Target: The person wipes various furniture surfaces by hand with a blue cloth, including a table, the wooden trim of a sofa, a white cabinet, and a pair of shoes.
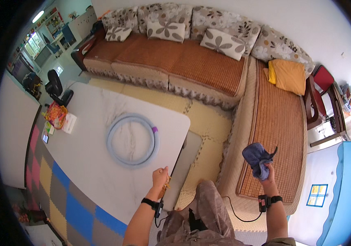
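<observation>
My right hand [270, 176] grips a bunched blue-grey cloth [257, 158] with a dark strap or loop sticking out, above the woven mat of the sofa's chaise. My left hand [160, 177] is curled at the near right edge of the white marble-patterned table [92, 153]. An orange-brown object with yellow bits [164, 188] shows under its fingers, mostly hidden, so its kind is unclear. Beyond the left hand, a coiled pale-blue ring like a hula hoop [110, 141], with a purple joint, lies flat on the tabletop.
At the table's far left stand a basket with colourful packets [56, 115], a white tissue box [69, 123] and a phone [45, 139]. An L-shaped sofa [163, 55] with cushions wraps the far and right sides. A light-blue play tent [347, 190] stands right.
</observation>
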`<state>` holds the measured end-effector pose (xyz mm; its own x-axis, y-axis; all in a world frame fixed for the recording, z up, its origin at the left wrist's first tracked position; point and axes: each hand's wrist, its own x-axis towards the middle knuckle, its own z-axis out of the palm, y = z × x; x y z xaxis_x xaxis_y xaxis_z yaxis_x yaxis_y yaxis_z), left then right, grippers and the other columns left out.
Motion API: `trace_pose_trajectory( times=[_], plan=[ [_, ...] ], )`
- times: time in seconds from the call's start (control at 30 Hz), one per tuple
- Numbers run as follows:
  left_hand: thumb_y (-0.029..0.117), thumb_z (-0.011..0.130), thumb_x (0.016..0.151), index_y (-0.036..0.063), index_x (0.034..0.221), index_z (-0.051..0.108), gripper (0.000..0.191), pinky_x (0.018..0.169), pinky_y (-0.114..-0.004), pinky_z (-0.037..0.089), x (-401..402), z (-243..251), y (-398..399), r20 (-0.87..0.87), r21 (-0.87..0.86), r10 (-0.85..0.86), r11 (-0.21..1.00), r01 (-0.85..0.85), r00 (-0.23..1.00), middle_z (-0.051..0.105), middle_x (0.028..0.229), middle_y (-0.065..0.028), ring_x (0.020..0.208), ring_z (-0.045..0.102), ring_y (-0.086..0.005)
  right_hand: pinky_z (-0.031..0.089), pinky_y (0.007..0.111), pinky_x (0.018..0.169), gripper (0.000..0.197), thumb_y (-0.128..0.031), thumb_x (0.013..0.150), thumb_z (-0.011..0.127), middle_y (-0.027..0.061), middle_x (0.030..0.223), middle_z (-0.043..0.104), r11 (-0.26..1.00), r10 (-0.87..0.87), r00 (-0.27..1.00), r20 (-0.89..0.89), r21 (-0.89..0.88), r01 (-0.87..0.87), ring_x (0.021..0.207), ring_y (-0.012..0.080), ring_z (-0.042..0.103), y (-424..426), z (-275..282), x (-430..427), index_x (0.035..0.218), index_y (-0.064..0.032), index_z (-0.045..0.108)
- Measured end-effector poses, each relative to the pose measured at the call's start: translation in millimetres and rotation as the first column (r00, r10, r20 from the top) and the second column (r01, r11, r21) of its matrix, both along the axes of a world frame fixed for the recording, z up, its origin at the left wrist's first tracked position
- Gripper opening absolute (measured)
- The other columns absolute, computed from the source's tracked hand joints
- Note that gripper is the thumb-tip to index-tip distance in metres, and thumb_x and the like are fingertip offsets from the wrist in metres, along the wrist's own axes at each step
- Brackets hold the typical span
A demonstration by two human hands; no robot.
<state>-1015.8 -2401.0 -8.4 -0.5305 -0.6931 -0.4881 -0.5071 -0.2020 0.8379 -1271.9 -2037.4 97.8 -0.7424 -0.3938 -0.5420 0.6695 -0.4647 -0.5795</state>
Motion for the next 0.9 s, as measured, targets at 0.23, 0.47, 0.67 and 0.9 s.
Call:
trace_pose_trajectory(
  times=[0.23,0.47,0.67,0.9],
  plan=[
    [0.030,0.057,0.086,0.0019,0.062,0.052,0.037,0.035,-0.023,0.024,-140.7,106.7,-17.6,-0.279,0.290,0.221,0.947,-0.138,0.934,0.044,0.047,-0.0015,0.036,0.036,-0.0077,0.052,0.039,0.076,0.036,-0.011,0.076,0.054,0.0119,0.107,0.057,0.998,-0.046,0.998,-0.042,-0.047,0.044,0.090,0.0285,0.059,-26.9,34.2,-125.6,0.111,-0.0049,0.049],
    [0.032,0.059,0.085,0.0050,0.071,0.057,0.030,0.040,-0.024,0.028,-287.2,163.7,-67.9,-0.460,0.383,0.270,0.920,-0.085,0.846,0.052,0.061,-0.0019,0.043,0.038,-0.0077,0.048,0.043,0.080,0.032,-0.008,0.080,0.047,0.0137,0.105,0.055,0.977,-0.044,0.998,0.055,-0.207,0.055,0.094,0.0308,0.056,-87.5,58.4,-295.5,0.112,-0.0026,0.045],
    [0.030,0.058,0.085,0.0075,0.079,0.054,0.023,0.047,-0.022,0.030,-373.5,216.7,-132.5,-0.523,0.564,0.391,0.825,-0.036,0.757,0.047,0.060,0.0000,0.052,0.040,-0.0083,0.051,0.042,0.078,0.027,-0.010,0.073,0.053,0.0103,0.097,0.061,0.966,-0.045,0.997,0.060,-0.251,0.059,0.087,0.0283,0.059,-164.0,99.2,-415.2,0.100,-0.0046,0.054],
    [0.023,0.057,0.085,0.0086,0.097,0.054,0.020,0.044,-0.024,0.027,-528.6,229.5,-203.3,-0.569,0.734,0.584,0.678,0.036,0.579,0.040,0.060,0.0037,0.052,0.035,-0.0089,0.048,0.041,0.081,0.034,-0.011,0.074,0.054,0.0117,0.103,0.057,0.976,0.063,0.994,-0.089,-0.203,-0.080,0.094,0.0289,0.055,-197.0,149.0,-562.3,0.107,-0.0024,0.050]
  ],
)
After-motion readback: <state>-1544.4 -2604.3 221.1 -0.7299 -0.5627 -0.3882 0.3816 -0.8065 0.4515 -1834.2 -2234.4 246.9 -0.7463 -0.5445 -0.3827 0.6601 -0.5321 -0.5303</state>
